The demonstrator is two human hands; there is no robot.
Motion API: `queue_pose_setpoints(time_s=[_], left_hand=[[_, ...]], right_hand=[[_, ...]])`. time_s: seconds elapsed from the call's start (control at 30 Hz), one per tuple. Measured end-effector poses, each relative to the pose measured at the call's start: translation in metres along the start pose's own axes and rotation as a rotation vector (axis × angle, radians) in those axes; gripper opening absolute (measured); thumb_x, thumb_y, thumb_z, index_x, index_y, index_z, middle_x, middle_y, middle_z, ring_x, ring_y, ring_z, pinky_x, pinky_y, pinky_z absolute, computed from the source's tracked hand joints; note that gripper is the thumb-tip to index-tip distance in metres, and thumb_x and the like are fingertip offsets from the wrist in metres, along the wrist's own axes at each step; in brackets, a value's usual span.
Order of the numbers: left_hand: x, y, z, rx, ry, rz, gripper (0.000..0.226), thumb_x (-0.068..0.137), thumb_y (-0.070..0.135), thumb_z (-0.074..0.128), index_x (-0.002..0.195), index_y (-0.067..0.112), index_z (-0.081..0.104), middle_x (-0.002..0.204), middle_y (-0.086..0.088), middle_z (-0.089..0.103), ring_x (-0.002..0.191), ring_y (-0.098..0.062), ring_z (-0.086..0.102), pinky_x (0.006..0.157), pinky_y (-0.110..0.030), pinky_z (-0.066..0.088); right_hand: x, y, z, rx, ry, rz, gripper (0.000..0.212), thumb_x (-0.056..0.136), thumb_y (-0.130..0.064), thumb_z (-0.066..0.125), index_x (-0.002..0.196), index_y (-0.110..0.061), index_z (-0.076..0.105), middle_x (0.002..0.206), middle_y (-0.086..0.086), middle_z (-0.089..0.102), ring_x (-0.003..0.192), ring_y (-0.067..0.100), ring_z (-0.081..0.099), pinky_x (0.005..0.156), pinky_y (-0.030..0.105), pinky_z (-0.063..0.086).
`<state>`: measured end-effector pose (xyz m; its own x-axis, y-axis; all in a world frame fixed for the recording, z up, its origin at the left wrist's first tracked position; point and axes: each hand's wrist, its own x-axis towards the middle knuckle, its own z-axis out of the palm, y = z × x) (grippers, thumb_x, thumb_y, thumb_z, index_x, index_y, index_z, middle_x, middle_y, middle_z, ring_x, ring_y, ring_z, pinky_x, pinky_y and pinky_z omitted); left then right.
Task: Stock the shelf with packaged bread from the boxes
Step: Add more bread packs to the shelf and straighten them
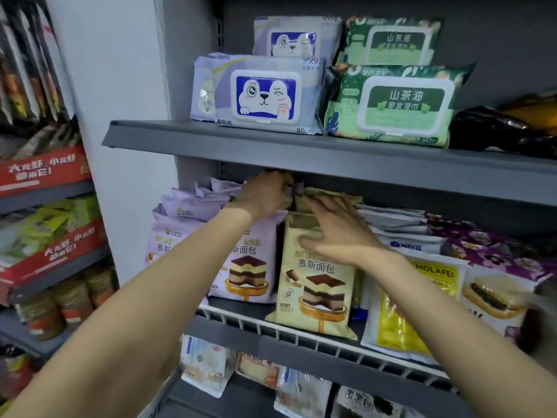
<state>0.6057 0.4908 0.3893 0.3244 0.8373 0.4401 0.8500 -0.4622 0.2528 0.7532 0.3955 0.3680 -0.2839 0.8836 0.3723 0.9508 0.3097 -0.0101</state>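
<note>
On the middle shelf [235, 309] stand rows of packaged bread: purple mousse-bread packs [244, 267] at left and beige mousse-bread packs [316, 294] beside them. My left hand [268, 194] reaches deep under the upper shelf, fingers closed on the top edge of a purple pack at the back of its row. My right hand [334, 227] lies flat with fingers spread against the tops of the beige packs, pressing on them. No box is in view.
Yellow Molafei bread packs [407, 312] and purple flowered packs [494, 257] fill the shelf's right side. Wet-wipe packs [265, 98] sit on the upper shelf [211, 140]. More bread packs lie on the lower shelf [208, 366]. A snack rack [45, 236] stands at left.
</note>
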Motion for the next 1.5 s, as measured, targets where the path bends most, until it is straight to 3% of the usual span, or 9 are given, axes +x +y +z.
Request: queue_pose_setpoints(time_s=[0.13, 0.27, 0.43, 0.6, 0.67, 1.0, 1.1, 1.23, 1.5], left_hand=[[-0.024, -0.026, -0.026, 0.177, -0.004, 0.059, 0.032, 0.092, 0.018, 0.042, 0.118, 0.016, 0.062, 0.121, -0.016, 0.063, 0.112, -0.034, 0.057, 0.092, -0.035, 0.044], [-0.054, -0.057, -0.043, 0.382, -0.251, 0.098, 0.063, 0.068, 0.040, 0.041, 0.129, 0.030, 0.052, 0.134, -0.004, 0.055, 0.123, -0.026, 0.049, 0.100, -0.036, 0.041], [-0.060, -0.086, -0.035, 0.419, -0.424, 0.106, 0.092, 0.062, 0.051, 0.073, 0.142, 0.024, 0.037, 0.143, -0.005, 0.047, 0.126, -0.026, 0.049, 0.103, -0.037, 0.043], [-0.053, -0.081, -0.018, 0.511, -0.320, 0.115, 0.081, 0.065, 0.046, 0.077, 0.135, 0.018, 0.046, 0.134, -0.005, 0.054, 0.122, -0.027, 0.052, 0.098, -0.039, 0.043], [-0.051, -0.082, -0.013, 0.517, -0.260, 0.124, 0.079, 0.067, 0.047, 0.076, 0.134, 0.017, 0.047, 0.135, -0.007, 0.053, 0.123, -0.028, 0.050, 0.098, -0.039, 0.042], [-0.077, -0.105, -0.034, 0.162, -0.043, 0.140, 0.074, 0.076, 0.064, 0.052, 0.139, 0.027, 0.041, 0.135, -0.006, 0.053, 0.120, -0.027, 0.050, 0.098, -0.036, 0.038], [-0.096, -0.130, -0.048, 0.216, -0.101, 0.166, 0.100, 0.060, 0.085, 0.044, 0.142, 0.028, 0.036, 0.147, 0.000, 0.042, 0.133, -0.022, 0.039, 0.111, -0.042, 0.026], [-0.103, -0.155, -0.049, 0.327, -0.265, 0.156, 0.105, 0.065, 0.074, 0.063, 0.149, 0.030, 0.018, 0.159, 0.004, 0.014, 0.146, -0.019, 0.017, 0.117, -0.046, 0.014], [-0.116, -0.160, -0.035, 0.090, 0.036, 0.027, 0.106, 0.062, 0.070, 0.068, 0.148, 0.037, 0.017, 0.160, -0.004, -0.001, 0.148, -0.026, -0.003, 0.116, -0.055, 0.009]], right_hand=[[0.010, -0.045, 0.011, -0.047, 0.129, -0.003, 0.081, 0.083, -0.045, 0.058, 0.149, -0.018, 0.020, 0.151, 0.006, 0.028, 0.140, 0.024, 0.022, 0.116, 0.032, 0.014], [0.020, -0.083, 0.031, -0.204, 0.152, -0.018, 0.094, 0.074, -0.050, 0.067, 0.147, -0.009, 0.022, 0.147, 0.012, 0.030, 0.139, 0.026, 0.023, 0.118, 0.034, 0.005], [0.030, -0.114, 0.063, -0.306, 0.001, 0.120, 0.125, 0.061, -0.059, 0.075, 0.149, -0.002, 0.008, 0.148, 0.018, 0.022, 0.141, 0.034, 0.016, 0.119, 0.045, -0.001], [0.038, -0.117, 0.090, -0.450, 0.147, 0.288, 0.127, 0.017, -0.068, 0.080, 0.122, -0.001, 0.059, 0.106, 0.015, 0.063, 0.101, 0.032, 0.061, 0.107, 0.047, 0.036], [0.045, -0.111, 0.098, -0.431, 0.172, 0.302, 0.122, 0.007, -0.064, 0.080, 0.111, -0.003, 0.067, 0.095, 0.013, 0.065, 0.091, 0.030, 0.063, 0.103, 0.046, 0.033], [0.052, -0.113, 0.110, -0.493, 0.286, 0.282, 0.079, 0.041, -0.034, 0.089, 0.107, 0.001, 0.067, 0.096, 0.017, 0.067, 0.101, 0.032, 0.052, 0.102, 0.041, 0.036], [0.047, -0.116, 0.109, -0.507, 0.273, 0.283, 0.088, 0.035, -0.038, 0.089, 0.110, 0.002, 0.066, 0.105, 0.019, 0.068, 0.104, 0.031, 0.064, 0.099, 0.039, 0.047], [0.045, -0.120, 0.107, -0.499, 0.266, 0.261, 0.103, 0.028, -0.037, 0.090, 0.119, 0.001, 0.059, 0.105, 0.022, 0.067, 0.102, 0.036, 0.065, 0.093, 0.045, 0.049], [0.040, -0.129, 0.099, -0.384, 0.181, 0.263, 0.110, 0.023, -0.031, 0.092, 0.124, 0.000, 0.059, 0.114, 0.024, 0.063, 0.109, 0.039, 0.061, 0.096, 0.051, 0.046]])
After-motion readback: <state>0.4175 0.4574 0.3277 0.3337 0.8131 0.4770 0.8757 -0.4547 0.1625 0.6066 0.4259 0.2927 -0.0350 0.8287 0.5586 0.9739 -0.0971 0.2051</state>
